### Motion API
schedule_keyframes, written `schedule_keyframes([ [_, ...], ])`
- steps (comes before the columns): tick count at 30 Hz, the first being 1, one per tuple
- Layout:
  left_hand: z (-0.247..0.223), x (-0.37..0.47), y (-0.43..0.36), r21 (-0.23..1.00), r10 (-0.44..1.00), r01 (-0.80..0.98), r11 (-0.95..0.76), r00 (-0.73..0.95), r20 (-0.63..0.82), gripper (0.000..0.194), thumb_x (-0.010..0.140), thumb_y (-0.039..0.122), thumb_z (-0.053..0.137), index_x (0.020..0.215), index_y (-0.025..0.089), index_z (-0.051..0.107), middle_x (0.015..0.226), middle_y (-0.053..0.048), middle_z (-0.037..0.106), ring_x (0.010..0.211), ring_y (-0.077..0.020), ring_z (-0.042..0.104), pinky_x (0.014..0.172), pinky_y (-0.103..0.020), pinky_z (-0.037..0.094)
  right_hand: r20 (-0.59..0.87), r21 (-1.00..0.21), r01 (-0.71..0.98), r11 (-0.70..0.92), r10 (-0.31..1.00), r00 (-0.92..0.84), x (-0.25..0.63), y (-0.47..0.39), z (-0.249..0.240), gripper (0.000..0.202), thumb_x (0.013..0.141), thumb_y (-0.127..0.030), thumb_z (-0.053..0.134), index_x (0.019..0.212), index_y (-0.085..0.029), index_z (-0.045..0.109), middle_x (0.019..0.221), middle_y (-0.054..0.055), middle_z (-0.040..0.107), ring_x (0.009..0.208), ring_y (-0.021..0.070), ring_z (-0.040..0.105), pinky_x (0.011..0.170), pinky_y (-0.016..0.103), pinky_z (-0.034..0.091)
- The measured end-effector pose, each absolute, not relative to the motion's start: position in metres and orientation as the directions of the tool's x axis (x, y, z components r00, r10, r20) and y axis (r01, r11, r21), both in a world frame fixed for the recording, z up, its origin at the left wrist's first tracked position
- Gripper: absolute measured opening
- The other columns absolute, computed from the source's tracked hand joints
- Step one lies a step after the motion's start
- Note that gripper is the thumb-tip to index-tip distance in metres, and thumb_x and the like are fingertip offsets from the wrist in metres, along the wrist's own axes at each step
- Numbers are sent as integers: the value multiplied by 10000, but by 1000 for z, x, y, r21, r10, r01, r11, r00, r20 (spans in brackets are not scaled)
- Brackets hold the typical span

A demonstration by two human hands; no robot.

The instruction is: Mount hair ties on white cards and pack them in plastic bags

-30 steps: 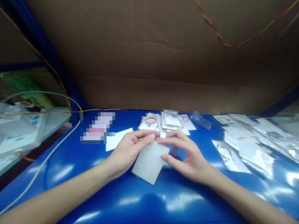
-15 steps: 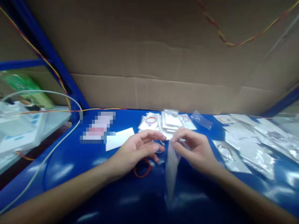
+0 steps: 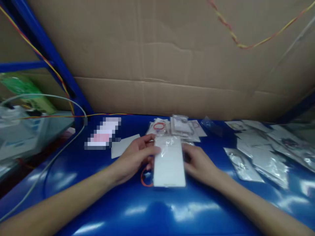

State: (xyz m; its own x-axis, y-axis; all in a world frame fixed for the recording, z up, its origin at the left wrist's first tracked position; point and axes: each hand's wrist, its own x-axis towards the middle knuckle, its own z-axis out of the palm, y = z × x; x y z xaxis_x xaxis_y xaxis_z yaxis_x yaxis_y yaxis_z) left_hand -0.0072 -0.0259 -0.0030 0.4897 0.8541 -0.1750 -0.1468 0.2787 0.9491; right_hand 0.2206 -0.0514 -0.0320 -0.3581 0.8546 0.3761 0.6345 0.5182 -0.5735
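A clear plastic bag with a white card inside (image 3: 169, 164) faces me at the middle of the blue table. My left hand (image 3: 140, 152) pinches its left edge, thumb on the front and fingers behind. At the opposite edge is my right hand (image 3: 200, 162), its fingers curled against the bag and partly hidden behind it. A red cord loop (image 3: 145, 181) lies on the table under my left fingers, partly covered by the bag. Left of that hand rests a loose white card (image 3: 123, 146).
Behind the hands lies a pile of bagged cards (image 3: 183, 126), one showing a red loop. More bagged cards (image 3: 269, 162) spread over the right side. A clear bag (image 3: 212, 126) lies at the back. Pixelated item (image 3: 104, 131) and a white cable (image 3: 66, 147) are left.
The bag has turned from edge-on to facing me, showing its white card. My left hand, earlier apart from it with fingers spread, now grips its left edge.
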Motion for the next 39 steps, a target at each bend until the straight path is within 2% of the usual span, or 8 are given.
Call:
schedule_keyframes([
  [5, 3, -9, -25, 954, 853, -107, 279, 485, -195, 515, 746, 189, 725, 1245, 211, 603, 842, -12, 727, 591, -137, 648, 517, -197, 470, 248, -403, 724, 560, 828, -503, 219, -53, -38, 175, 921, -249, 650, 1056, -207, 753, 1104, 102, 751, 932, 240, 714, 821, 328, 549],
  [11, 4, -9, -25, 957, 883, -153, 248, 442, -158, 418, 728, 151, 722, 1110, 245, 582, 900, 16, 701, 687, -144, 669, 539, -186, 482, 228, -458, 658, 598, 794, -564, 227, -54, -28, 122, 912, -218, 650, 951, -215, 766, 986, 67, 727, 837, 188, 685, 761, 282, 517],
  [15, 6, -10, -22, 951, 901, -178, 254, 401, -166, 375, 748, 178, 736, 1057, 249, 536, 800, 44, 698, 586, -124, 641, 532, -191, 484, 238, -478, 692, 542, 838, -491, 229, -55, -23, 129, 879, -273, 689, 779, -193, 674, 802, 24, 686, 705, 163, 624, 646, 268, 451],
  [19, 7, -10, -20, 948, 907, -157, 277, 368, -204, 388, 743, 234, 784, 1033, 235, 526, 752, 41, 699, 547, -139, 644, 514, -207, 479, 256, -468, 731, 497, 868, -426, 232, -52, -24, 159, 853, -329, 733, 952, -211, 695, 813, 31, 705, 694, 178, 620, 613, 277, 433],
  [26, 12, -11, -21, 965, 900, -55, 256, 377, -217, 451, 725, 190, 725, 1155, 224, 593, 702, 39, 689, 476, -129, 595, 445, -196, 416, 203, -383, 706, 595, 800, -564, 241, -48, -25, 194, 956, -280, 637, 1080, -235, 779, 906, 53, 737, 783, 183, 686, 718, 277, 490],
  [31, 11, -10, -22, 977, 898, -84, 197, 417, -145, 346, 733, 159, 720, 1014, 250, 541, 769, 56, 658, 514, -118, 603, 472, -189, 429, 203, -406, 689, 600, 795, -572, 237, -49, -26, 230, 967, -325, 632, 1135, -234, 761, 957, 58, 750, 830, 188, 695, 747, 277, 497],
  [35, 6, -12, -20, 985, 889, -118, 127, 453, -61, 301, 727, 140, 746, 931, 219, 539, 905, 23, 650, 621, -100, 599, 532, -178, 448, 216, -487, 671, 560, 821, -528, 237, -47, -25, 139, 930, -251, 654, 973, -200, 776, 827, 36, 739, 713, 160, 660, 658, 256, 484],
  [39, 2, -15, -21, 988, 780, -73, 133, 623, -59, 279, 784, 191, 765, 966, 205, 555, 1001, -20, 659, 725, -116, 599, 620, -199, 475, 268, -760, 527, 380, 922, -279, 236, -46, -21, 153, 876, -311, 725, 934, -179, 779, 809, 41, 764, 677, 162, 673, 599, 253, 504],
])
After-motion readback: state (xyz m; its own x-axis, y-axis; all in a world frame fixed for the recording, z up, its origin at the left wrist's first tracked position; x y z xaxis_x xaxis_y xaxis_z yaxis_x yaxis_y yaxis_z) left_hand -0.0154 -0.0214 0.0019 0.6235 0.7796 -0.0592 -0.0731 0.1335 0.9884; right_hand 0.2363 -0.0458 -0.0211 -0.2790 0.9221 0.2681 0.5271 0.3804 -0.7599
